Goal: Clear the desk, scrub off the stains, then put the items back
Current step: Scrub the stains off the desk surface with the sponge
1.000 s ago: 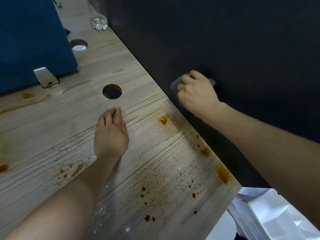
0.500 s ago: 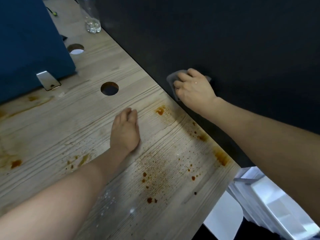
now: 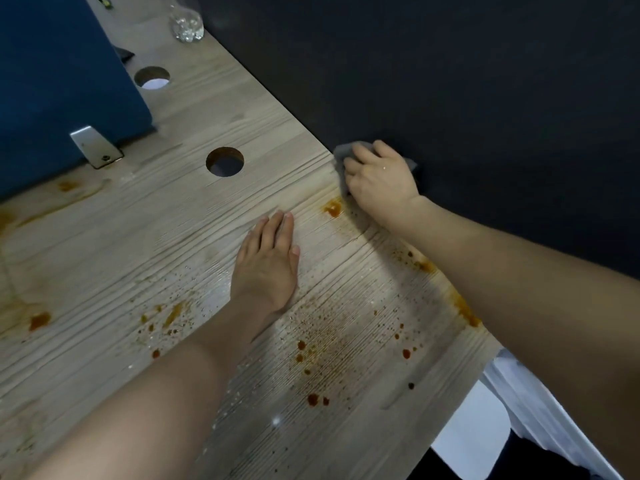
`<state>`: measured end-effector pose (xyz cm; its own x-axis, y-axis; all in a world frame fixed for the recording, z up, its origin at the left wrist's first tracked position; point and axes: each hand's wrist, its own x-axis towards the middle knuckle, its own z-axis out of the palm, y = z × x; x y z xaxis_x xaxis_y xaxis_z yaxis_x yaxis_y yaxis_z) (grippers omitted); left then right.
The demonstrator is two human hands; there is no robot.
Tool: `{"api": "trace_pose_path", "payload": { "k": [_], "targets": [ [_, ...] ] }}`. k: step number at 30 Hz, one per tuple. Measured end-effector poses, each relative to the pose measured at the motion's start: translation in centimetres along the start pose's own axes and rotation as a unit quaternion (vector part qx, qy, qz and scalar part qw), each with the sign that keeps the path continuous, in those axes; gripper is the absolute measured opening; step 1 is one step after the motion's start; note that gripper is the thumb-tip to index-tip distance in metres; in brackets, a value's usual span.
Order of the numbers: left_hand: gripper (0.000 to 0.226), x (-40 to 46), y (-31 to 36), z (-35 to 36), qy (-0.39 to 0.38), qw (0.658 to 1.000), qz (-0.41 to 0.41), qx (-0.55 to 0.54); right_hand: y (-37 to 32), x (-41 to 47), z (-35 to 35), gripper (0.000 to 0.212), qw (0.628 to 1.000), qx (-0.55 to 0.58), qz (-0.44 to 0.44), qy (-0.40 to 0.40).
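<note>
Head view: pale wood-grain desk (image 3: 145, 237) with two round cable holes, bordered by a dark wall (image 3: 450, 81) and a blue partition (image 3: 52, 81). Brown stains (image 3: 311, 355) speckle its near part. Left hand (image 3: 268, 265) rests flat, fingers straight. Right hand (image 3: 379, 181) grips a grey cloth (image 3: 346, 152) at the desk's far edge, against the wall.

The desk (image 3: 194, 237) has a pale wood-grain top — ridged and matt, with a wet sheen near its middle and brown-orange stains (image 3: 313, 344) spattered across it. The grey cloth (image 3: 344, 152) under the right hand (image 3: 379, 183) looks soft and dull. The blue divider (image 3: 59, 81) reads as matt fabric; its bracket (image 3: 95, 145) is brushed metal. The dark panel (image 3: 450, 81) is matt, and the clear bottle (image 3: 185, 24) looks like glossy plastic — or glass.
</note>
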<state>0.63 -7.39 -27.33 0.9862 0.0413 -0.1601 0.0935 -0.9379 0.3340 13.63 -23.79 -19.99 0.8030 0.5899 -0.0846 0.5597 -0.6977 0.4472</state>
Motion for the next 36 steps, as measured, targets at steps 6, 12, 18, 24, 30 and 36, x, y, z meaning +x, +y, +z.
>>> {"api": "trace_pose_path", "payload": {
  "k": [6, 12, 18, 24, 30, 36],
  "targets": [
    [0.053, -0.1, 0.3, -0.3, -0.004, 1.000, -0.001, -0.002, 1.0, -0.9, -0.5, 0.032, 0.989, -0.112, -0.063, -0.071],
    [0.054, 0.4, 0.5, -1.3, -0.062, 0.998, -0.009, -0.007, 1.5, -7.7, 0.6, 0.027, 0.995, -0.059, -0.028, -0.080],
    [0.053, -1.1, 2.7, -1.7, 0.010, 1.000, 0.007, 0.018, 2.8, -16.6, 3.2, 0.031, 0.984, -0.088, -0.043, -0.152],
    [0.054, -4.0, 5.0, -0.5, -0.031, 0.997, 0.037, 0.055, 3.3, -19.8, 2.7, 0.012, 0.989, -0.092, -0.030, -0.113],
    [0.057, -4.0, 5.3, -0.6, -0.088, 0.990, 0.033, 0.103, 3.8, -14.0, 0.6, 0.019, 0.996, -0.077, -0.046, -0.020],
    [0.060, -3.5, 5.2, -1.7, -0.129, 0.987, 0.038, 0.086, 3.6, -21.7, 1.5, 0.043, 0.978, -0.075, -0.051, -0.187]
  ]
}}
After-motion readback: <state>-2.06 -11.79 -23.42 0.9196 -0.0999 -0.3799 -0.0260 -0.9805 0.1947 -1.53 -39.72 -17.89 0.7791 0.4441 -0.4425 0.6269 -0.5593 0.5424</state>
